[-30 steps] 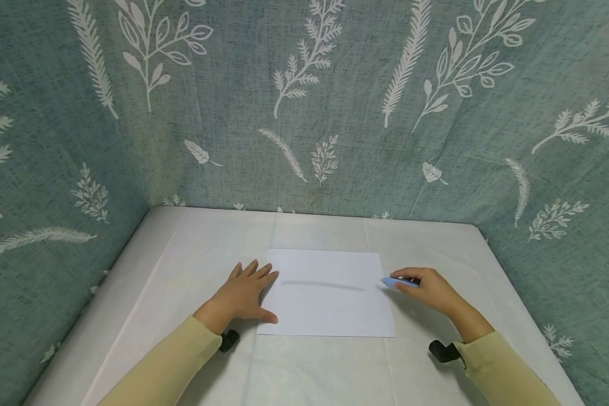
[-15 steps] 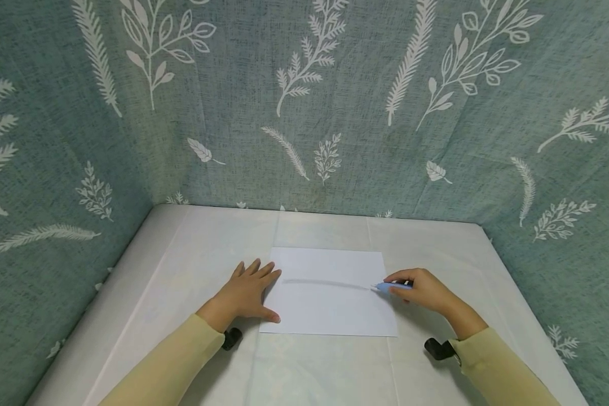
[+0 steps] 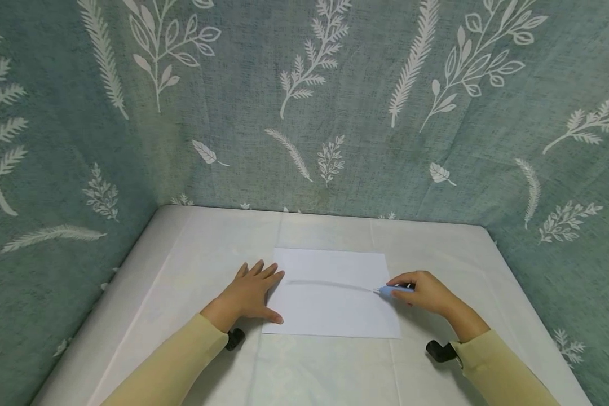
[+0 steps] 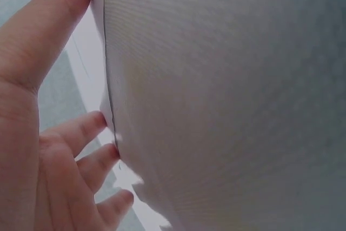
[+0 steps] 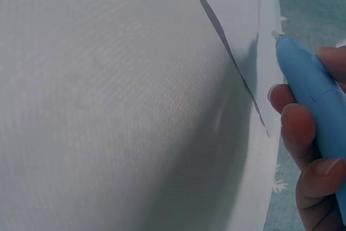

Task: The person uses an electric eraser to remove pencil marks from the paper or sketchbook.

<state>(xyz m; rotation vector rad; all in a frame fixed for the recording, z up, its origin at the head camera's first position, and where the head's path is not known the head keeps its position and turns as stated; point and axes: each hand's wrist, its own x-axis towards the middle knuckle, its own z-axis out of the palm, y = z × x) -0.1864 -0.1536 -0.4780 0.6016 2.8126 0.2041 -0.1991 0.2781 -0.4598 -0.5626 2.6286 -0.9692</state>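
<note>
A white sheet of paper [image 3: 335, 316] lies on the white-covered table. Across its upper half runs a thin grey streak [image 3: 330, 283]; whether it is a mark, a fold or a slit I cannot tell. My left hand [image 3: 247, 296] rests on the sheet's left edge, fingers and thumb spread. My right hand [image 3: 428, 290] grips a light blue pen-shaped tool [image 5: 313, 90] with a short pale tip. In the head view the tip is by the streak's right end, near the sheet's right edge; contact with the paper cannot be made out.
The white table cover [image 3: 325, 372] surrounds the sheet. Green fabric with white leaf prints [image 3: 365, 163] hangs behind and on both sides. Black wrist-worn devices [image 3: 440, 351] sit below each hand.
My right hand has moved the blue tool leftward, so its tip is now over the sheet's right margin instead of at the edge. The left hand stays put; the head view shifts slightly.
</note>
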